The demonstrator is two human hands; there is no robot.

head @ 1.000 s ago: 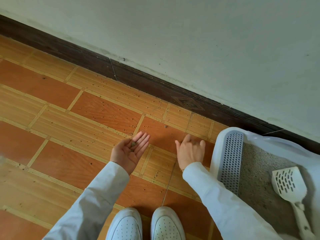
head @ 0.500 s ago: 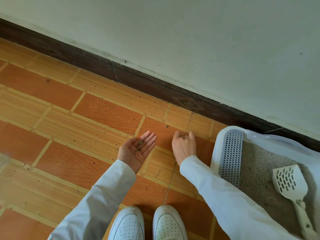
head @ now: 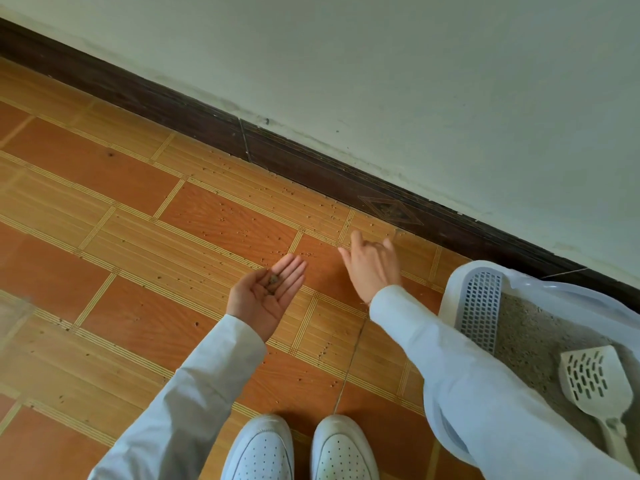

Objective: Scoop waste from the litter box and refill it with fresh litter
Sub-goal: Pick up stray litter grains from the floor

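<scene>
- The tiled floor (head: 145, 258) is filling the left and centre of the frame, with loose litter grains (head: 239, 230) lying scattered across it toward the dark baseboard (head: 311, 168); more of the baseboard is showing than a second ago, as the view has tipped slightly.
- The litter box (head: 485, 275) is sitting at the right edge of the frame, partly hidden by the right sleeve (head: 485, 393), with grey litter inside.
- The scoop (head: 594, 382) is lying in the box at the lower right, unmoved since the earlier frames and untouched.
- The right hand (head: 372, 268) is reaching farther toward the baseboard than half a second ago; its forefinger and thumb are stretching out while the other fingers are curling loosely, and nothing can be seen held in it.
- The left hand (head: 266, 299) is staying palm up at the centre of the frame, fingers straight and wide, cupping nothing tightly.
- A few dark litter bits (head: 273, 282) are resting on that palm, as before.
</scene>
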